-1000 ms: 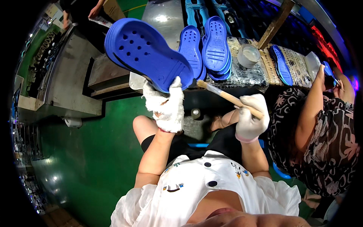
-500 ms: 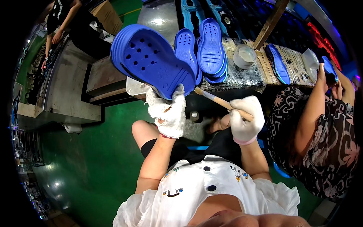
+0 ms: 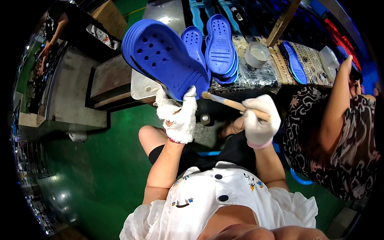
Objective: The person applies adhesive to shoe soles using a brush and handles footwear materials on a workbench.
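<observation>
In a white knit glove, my left hand [image 3: 177, 114] grips the heel end of a blue shoe sole [image 3: 176, 66] with holes through its toe half. Its thumb lies on the upper face; the other fingers are mostly hidden beneath. The sole's edge looks layered, and I cannot tell whether several are stacked. My right hand [image 3: 261, 121], also gloved, is closed round the wooden handle of a paintbrush [image 3: 224, 101]. The bristles point left, at the sole's heel edge; whether they touch it is unclear. Beyond stand a stack of blue soles [image 3: 221, 44] and another blue sole [image 3: 193, 42].
A round tub [image 3: 257, 55] of pale contents stands on the plastic-wrapped bench [image 3: 256, 80]. Farther right lies a single blue sole [image 3: 294, 62], near a seated co-worker [image 3: 332, 136]. A wooden post [image 3: 283, 23] rises behind the tub. Another person [image 3: 64, 24] works at the far left.
The held sole has turned slightly and shifted a little right, and the brush tip has moved slightly left along its heel edge. The co-worker's hands at the right have moved.
</observation>
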The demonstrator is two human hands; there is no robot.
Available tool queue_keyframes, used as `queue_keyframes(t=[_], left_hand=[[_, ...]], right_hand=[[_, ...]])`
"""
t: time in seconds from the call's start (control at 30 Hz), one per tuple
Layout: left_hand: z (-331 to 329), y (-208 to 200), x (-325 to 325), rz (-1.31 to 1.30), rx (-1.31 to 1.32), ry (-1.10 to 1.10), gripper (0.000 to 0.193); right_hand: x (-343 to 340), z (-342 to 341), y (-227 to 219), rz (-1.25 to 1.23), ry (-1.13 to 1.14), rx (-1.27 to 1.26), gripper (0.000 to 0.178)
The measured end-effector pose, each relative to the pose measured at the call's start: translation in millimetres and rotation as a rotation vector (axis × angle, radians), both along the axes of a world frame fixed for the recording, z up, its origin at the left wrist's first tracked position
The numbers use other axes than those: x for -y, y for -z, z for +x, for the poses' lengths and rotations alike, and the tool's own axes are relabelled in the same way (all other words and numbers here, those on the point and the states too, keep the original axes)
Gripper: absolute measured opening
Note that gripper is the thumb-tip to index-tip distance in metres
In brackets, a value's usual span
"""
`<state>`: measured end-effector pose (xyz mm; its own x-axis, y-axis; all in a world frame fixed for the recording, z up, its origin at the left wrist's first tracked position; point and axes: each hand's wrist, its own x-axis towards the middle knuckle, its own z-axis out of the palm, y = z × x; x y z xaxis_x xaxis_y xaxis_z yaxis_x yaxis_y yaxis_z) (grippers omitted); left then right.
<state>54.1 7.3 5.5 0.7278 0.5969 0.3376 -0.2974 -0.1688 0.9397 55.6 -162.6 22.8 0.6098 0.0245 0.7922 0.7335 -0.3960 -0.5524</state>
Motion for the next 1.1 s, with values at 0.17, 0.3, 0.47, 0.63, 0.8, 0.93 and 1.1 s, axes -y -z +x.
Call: queue_keyframes(t=[0.17, 0.3, 0.47, 0.63, 0.8, 0.93, 1.1], left_hand=[[-4.4, -0.2, -6.6, 0.207, -0.104, -0.006, 0.034], [-5.4, 4.1, -4.8, 0.158, -0.103, 0.028, 0.034], [3.6, -8.0, -9.6, -0.039, -0.064, 0.062, 0.043], [47.9, -16.1, -46.0, 0.002, 0.112, 0.142, 0.051], [76.6, -15.1, -63.5, 0.096, -0.322, 0.288, 0.052], [90.2, 9.5, -69.1, 0.217, -0.349, 0.289, 0.05], [83.1, 9.9, -71.8, 0.176, -0.422, 0.341, 0.04]], right_hand=[[7.7, -0.8, 5.2, 0.006, 0.073, 0.006, 0.024], [0.6, -2.9, 1.7, 0.025, 0.01, 0.038, 0.023], [15.2, -0.4, 10.8, 0.064, 0.06, 0.036, 0.021], [41.0, -14.6, 29.4, 0.199, 0.062, -0.118, 0.022], [40.9, -22.2, 48.3, 0.222, 0.058, -0.205, 0.018], [33.2, -23.1, 55.1, 0.188, 0.061, -0.186, 0.018], [31.4, -24.1, 97.2, 0.146, -0.062, -0.447, 0.012]])
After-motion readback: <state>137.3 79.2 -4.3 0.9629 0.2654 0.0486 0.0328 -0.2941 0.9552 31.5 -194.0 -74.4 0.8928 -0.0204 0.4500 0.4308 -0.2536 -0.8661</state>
